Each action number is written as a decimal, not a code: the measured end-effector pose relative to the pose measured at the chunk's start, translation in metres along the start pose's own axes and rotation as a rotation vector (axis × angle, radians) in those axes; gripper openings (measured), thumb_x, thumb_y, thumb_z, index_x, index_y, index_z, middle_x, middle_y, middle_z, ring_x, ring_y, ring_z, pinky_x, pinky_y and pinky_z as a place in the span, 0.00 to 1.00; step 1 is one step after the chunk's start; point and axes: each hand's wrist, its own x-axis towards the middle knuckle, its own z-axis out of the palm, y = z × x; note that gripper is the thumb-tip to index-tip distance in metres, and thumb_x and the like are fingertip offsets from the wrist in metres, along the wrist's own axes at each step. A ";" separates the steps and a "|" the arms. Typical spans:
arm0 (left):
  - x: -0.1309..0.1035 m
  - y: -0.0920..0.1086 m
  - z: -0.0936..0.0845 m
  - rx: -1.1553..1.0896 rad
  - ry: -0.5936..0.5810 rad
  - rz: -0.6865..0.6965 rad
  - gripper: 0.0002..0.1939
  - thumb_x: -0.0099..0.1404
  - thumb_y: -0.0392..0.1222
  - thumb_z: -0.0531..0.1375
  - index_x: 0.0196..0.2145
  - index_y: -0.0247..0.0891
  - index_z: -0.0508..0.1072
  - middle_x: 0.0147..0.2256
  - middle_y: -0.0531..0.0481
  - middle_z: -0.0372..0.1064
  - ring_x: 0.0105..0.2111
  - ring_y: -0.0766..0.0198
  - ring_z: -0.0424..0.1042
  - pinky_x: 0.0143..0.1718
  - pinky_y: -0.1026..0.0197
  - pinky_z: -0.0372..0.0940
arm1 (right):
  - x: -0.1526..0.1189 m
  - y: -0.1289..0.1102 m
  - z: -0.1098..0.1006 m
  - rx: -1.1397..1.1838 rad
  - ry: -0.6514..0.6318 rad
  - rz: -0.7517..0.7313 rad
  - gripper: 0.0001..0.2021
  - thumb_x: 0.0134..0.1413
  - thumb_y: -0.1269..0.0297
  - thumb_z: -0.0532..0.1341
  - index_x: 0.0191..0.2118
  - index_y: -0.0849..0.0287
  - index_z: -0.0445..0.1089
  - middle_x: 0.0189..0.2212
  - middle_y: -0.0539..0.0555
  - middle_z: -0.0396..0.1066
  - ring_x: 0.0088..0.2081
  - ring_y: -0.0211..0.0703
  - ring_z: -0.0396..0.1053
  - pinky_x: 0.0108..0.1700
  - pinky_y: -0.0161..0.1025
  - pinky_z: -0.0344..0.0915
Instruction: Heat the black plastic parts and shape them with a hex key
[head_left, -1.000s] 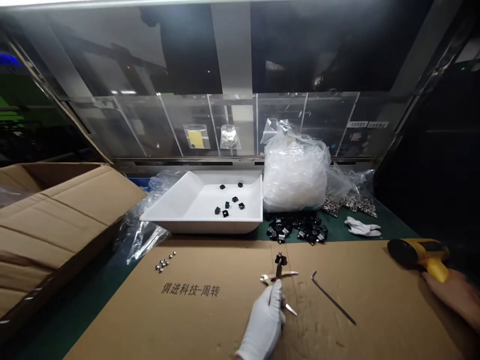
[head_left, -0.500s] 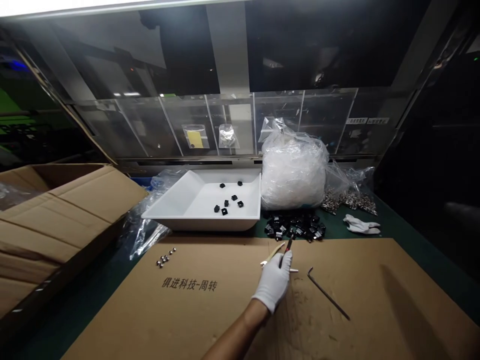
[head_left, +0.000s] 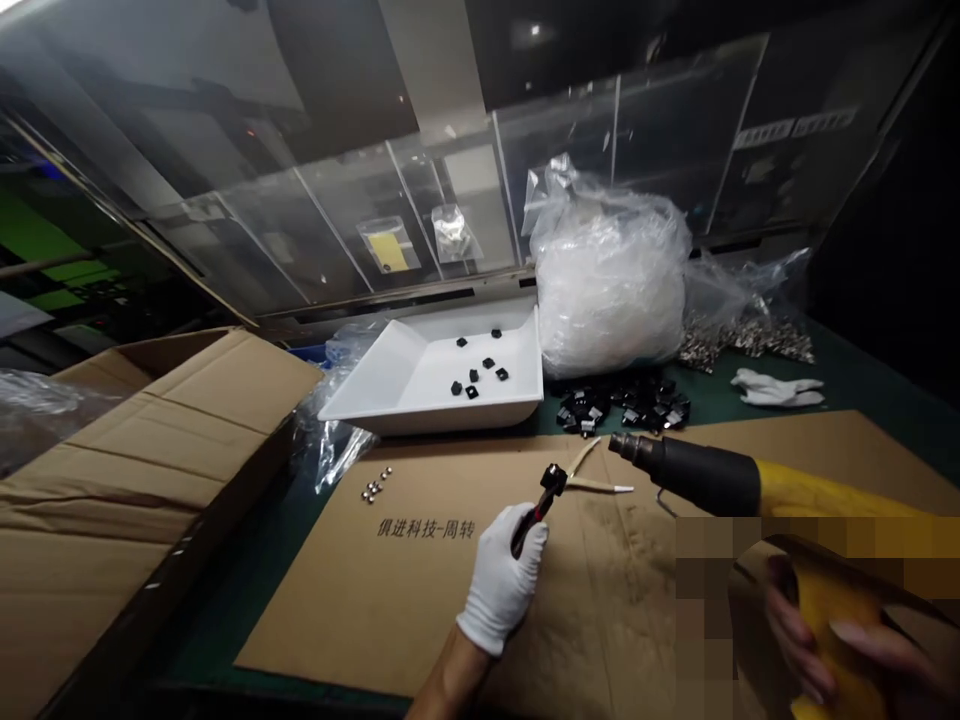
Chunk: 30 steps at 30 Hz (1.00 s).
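My left hand [head_left: 504,570], in a white glove, is closed round the dark handles of a pair of pliers [head_left: 531,524] with a bit of red on them. A small black block [head_left: 553,478] sits at the pliers' jaws, above the cardboard sheet [head_left: 352,610]. At the lower right, my bare right hand [head_left: 847,645] is wrapped round the grip of a yellow heat gun [head_left: 810,488]; pixelation covers part of this area. The gun's metal nozzle points left towards the black block, with a gap between them. A tool with two cream handles [head_left: 592,482] lies on the cardboard just beyond the block.
Several black blocks lie in a white tray [head_left: 352,405]. More black blocks [head_left: 637,405] are heaped beside a stuffed plastic bag [head_left: 611,290]. Small metal parts [head_left: 750,340], a white glove [head_left: 776,388], steel balls [head_left: 375,487] and an open carton [head_left: 217,410] stand around.
My right hand and the heat gun have come into view from the right. My left hand has drawn back from the heap, a black block now at the pliers. The view has tilted.
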 end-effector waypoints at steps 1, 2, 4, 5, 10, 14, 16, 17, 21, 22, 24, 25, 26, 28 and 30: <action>-0.004 -0.004 -0.002 -0.087 -0.037 -0.049 0.21 0.71 0.58 0.58 0.42 0.36 0.76 0.33 0.47 0.70 0.32 0.60 0.68 0.37 0.59 0.62 | 0.002 0.004 0.002 0.038 -0.028 0.018 0.20 0.53 0.49 0.66 0.50 0.50 0.74 0.32 0.55 0.69 0.25 0.45 0.69 0.28 0.45 0.70; -0.008 -0.008 -0.004 -0.215 -0.094 -0.113 0.23 0.72 0.59 0.57 0.42 0.35 0.76 0.30 0.48 0.70 0.29 0.62 0.67 0.33 0.60 0.61 | 0.003 0.006 0.002 0.067 -0.050 0.042 0.19 0.55 0.50 0.64 0.51 0.50 0.74 0.33 0.55 0.68 0.26 0.44 0.68 0.29 0.44 0.70; -0.013 -0.017 -0.004 -0.550 -0.251 -0.271 0.28 0.72 0.64 0.53 0.43 0.33 0.76 0.26 0.49 0.68 0.23 0.65 0.64 0.27 0.62 0.58 | 0.002 0.009 0.002 0.102 -0.084 0.097 0.19 0.58 0.52 0.63 0.53 0.49 0.73 0.33 0.54 0.67 0.26 0.42 0.66 0.29 0.42 0.68; -0.016 -0.021 -0.004 -0.719 -0.331 -0.345 0.32 0.72 0.66 0.50 0.43 0.33 0.76 0.25 0.49 0.69 0.21 0.66 0.63 0.25 0.63 0.57 | 0.001 0.009 0.002 0.112 -0.088 0.113 0.19 0.59 0.52 0.62 0.54 0.49 0.73 0.33 0.53 0.67 0.25 0.41 0.66 0.29 0.41 0.68; -0.025 -0.043 -0.006 -1.076 -0.665 -0.502 0.43 0.69 0.73 0.43 0.38 0.28 0.77 0.20 0.45 0.69 0.15 0.65 0.63 0.19 0.63 0.55 | -0.004 0.015 0.000 0.101 -0.082 0.152 0.21 0.58 0.50 0.61 0.54 0.52 0.73 0.33 0.56 0.69 0.24 0.42 0.65 0.27 0.41 0.64; -0.023 -0.057 -0.020 -1.016 -0.813 -0.632 0.48 0.66 0.77 0.41 0.36 0.25 0.78 0.18 0.44 0.68 0.14 0.62 0.63 0.17 0.62 0.54 | -0.008 0.021 -0.002 0.108 -0.064 0.193 0.22 0.54 0.49 0.62 0.51 0.53 0.76 0.31 0.59 0.70 0.22 0.45 0.66 0.26 0.43 0.64; -0.020 -0.061 -0.028 -0.967 -0.858 -0.695 0.51 0.66 0.78 0.38 0.35 0.25 0.78 0.18 0.43 0.69 0.13 0.62 0.62 0.16 0.61 0.53 | -0.009 0.023 -0.004 0.134 -0.017 0.217 0.22 0.51 0.48 0.63 0.49 0.53 0.77 0.30 0.59 0.70 0.21 0.45 0.66 0.24 0.43 0.64; -0.019 -0.063 -0.032 -0.949 -0.883 -0.716 0.52 0.65 0.79 0.38 0.35 0.25 0.78 0.18 0.42 0.69 0.13 0.62 0.62 0.16 0.60 0.53 | -0.010 0.023 -0.004 0.146 0.008 0.230 0.22 0.51 0.48 0.63 0.49 0.53 0.78 0.30 0.59 0.70 0.20 0.45 0.66 0.24 0.43 0.63; -0.016 -0.071 -0.040 -0.945 -0.946 -0.720 0.53 0.64 0.79 0.37 0.33 0.25 0.79 0.18 0.41 0.69 0.12 0.61 0.61 0.16 0.59 0.52 | -0.010 0.024 -0.003 0.143 0.024 0.249 0.22 0.49 0.49 0.64 0.48 0.54 0.78 0.29 0.59 0.71 0.20 0.45 0.67 0.24 0.42 0.62; -0.016 -0.073 -0.041 -0.953 -0.955 -0.708 0.53 0.64 0.80 0.37 0.33 0.25 0.79 0.18 0.41 0.69 0.12 0.61 0.61 0.16 0.59 0.53 | -0.009 0.023 -0.002 0.135 0.009 0.249 0.22 0.49 0.49 0.65 0.48 0.54 0.78 0.29 0.60 0.71 0.20 0.45 0.67 0.24 0.42 0.62; -0.015 -0.075 -0.041 -0.972 -0.977 -0.682 0.52 0.63 0.80 0.39 0.33 0.26 0.79 0.18 0.40 0.70 0.12 0.60 0.62 0.16 0.59 0.54 | -0.008 0.021 0.002 0.121 -0.029 0.245 0.22 0.49 0.49 0.65 0.48 0.55 0.78 0.29 0.59 0.71 0.21 0.44 0.66 0.26 0.43 0.61; -0.015 -0.076 -0.041 -0.982 -0.989 -0.671 0.51 0.63 0.80 0.41 0.33 0.26 0.80 0.18 0.40 0.71 0.12 0.60 0.63 0.16 0.59 0.55 | -0.008 0.019 0.004 0.115 -0.049 0.243 0.22 0.49 0.49 0.65 0.48 0.56 0.79 0.28 0.59 0.71 0.21 0.43 0.66 0.26 0.43 0.61; -0.014 -0.077 -0.040 -0.989 -1.002 -0.665 0.50 0.62 0.80 0.43 0.33 0.26 0.80 0.18 0.39 0.71 0.12 0.60 0.63 0.16 0.59 0.55 | -0.007 0.017 0.006 0.115 -0.062 0.243 0.23 0.49 0.49 0.65 0.47 0.57 0.79 0.28 0.58 0.71 0.21 0.43 0.66 0.27 0.43 0.61; -0.013 -0.077 -0.040 -0.987 -1.026 -0.671 0.49 0.61 0.80 0.45 0.32 0.26 0.79 0.18 0.40 0.70 0.12 0.59 0.64 0.16 0.59 0.56 | -0.007 0.013 0.009 0.123 -0.071 0.256 0.23 0.48 0.50 0.66 0.47 0.58 0.79 0.27 0.57 0.70 0.21 0.42 0.65 0.27 0.42 0.61; -0.011 -0.077 -0.039 -0.960 -1.041 -0.694 0.48 0.60 0.80 0.45 0.30 0.28 0.78 0.16 0.41 0.69 0.11 0.58 0.63 0.15 0.59 0.57 | -0.006 0.011 0.009 0.124 -0.095 0.283 0.23 0.48 0.50 0.66 0.47 0.58 0.79 0.28 0.57 0.70 0.22 0.42 0.65 0.27 0.41 0.61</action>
